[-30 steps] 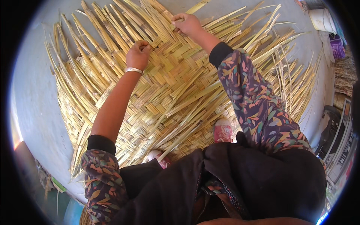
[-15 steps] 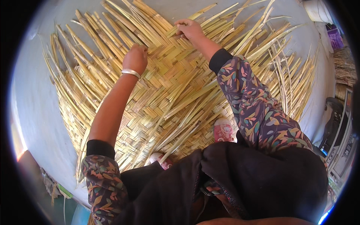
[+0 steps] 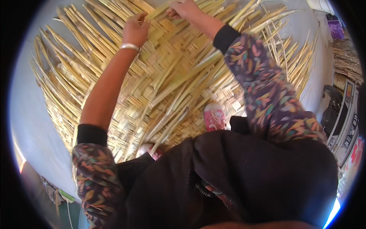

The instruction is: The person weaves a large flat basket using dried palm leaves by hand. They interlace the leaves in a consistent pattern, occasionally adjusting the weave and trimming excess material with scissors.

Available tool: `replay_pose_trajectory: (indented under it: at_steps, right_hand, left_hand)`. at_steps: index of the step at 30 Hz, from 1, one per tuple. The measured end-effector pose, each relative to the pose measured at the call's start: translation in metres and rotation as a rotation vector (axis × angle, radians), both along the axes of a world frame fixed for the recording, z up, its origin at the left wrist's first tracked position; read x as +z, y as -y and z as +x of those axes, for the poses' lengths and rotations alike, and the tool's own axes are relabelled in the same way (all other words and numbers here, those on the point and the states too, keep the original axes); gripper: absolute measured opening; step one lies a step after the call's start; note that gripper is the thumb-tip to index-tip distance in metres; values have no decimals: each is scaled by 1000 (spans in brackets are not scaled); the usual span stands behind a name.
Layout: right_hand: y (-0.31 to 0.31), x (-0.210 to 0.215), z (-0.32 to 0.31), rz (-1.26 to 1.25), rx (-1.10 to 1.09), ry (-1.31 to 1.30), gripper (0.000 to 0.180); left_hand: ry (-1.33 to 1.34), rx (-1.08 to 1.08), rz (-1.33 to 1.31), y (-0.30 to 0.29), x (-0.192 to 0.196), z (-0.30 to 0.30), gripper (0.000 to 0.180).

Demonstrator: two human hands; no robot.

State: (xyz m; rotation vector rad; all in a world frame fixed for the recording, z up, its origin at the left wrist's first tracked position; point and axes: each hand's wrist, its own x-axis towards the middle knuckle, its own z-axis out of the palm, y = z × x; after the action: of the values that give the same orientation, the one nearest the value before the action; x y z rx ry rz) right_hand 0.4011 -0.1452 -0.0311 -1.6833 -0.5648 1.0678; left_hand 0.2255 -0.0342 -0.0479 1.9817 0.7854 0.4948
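A large herringbone mat woven from flattened yellow reed strips spreads below me, with long loose ends fanning out at its far and side edges. At the far edge, my right hand is closed in a pinch on a pale reed strip, which slants down toward my left hand. My left hand, with a silver bangle at the wrist, is just beside that strip's end; its thumb and forefinger are bent but apart, and I see nothing between them. Its other fingers are partly hidden. Several loose strips lie across the weave.
My pink patterned shoes rest on the mat. The grey floor borders it at left. A bundle of dry stalks, a purple item and a printed white-and-black object stand at the right.
Both hands and the mat now appear higher in the picture. The left thumb and forefinger have parted. My right hand has drawn the strip's end across toward the left hand.
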Motion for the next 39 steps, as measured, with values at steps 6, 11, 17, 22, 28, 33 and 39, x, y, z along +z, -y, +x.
replay_pose_trajectory:
  at_steps: [6, 11, 17, 22, 28, 33, 39]
  right_hand:
    - [44, 92, -44, -332, 588, 404, 31]
    - [94, 110, -89, -658, 827, -317, 40]
    - [123, 111, -116, -565, 288, -779, 62]
    - [28, 115, -116, -147, -149, -475, 37]
    - [-70, 166, -178, 306, 417, 610, 13]
    - [-86, 176, -254, 435, 1196, 1259, 18]
    - [-89, 151, -275, 215, 1159, 1717, 8]
  left_hand:
    - [-200, -693, 337, 103, 72, -91, 24]
    - [-399, -842, 487, 124, 68, -104, 18]
    - [-398, -566, 372, 101, 102, -101, 16]
    - [-329, -372, 652, 69, 136, -141, 28]
    - [5, -230, 738, 53, 188, -192, 33]
    - [77, -37, 1078, 58, 230, -243, 33]
    - [-654, 118, 316, 11, 171, -318, 57]
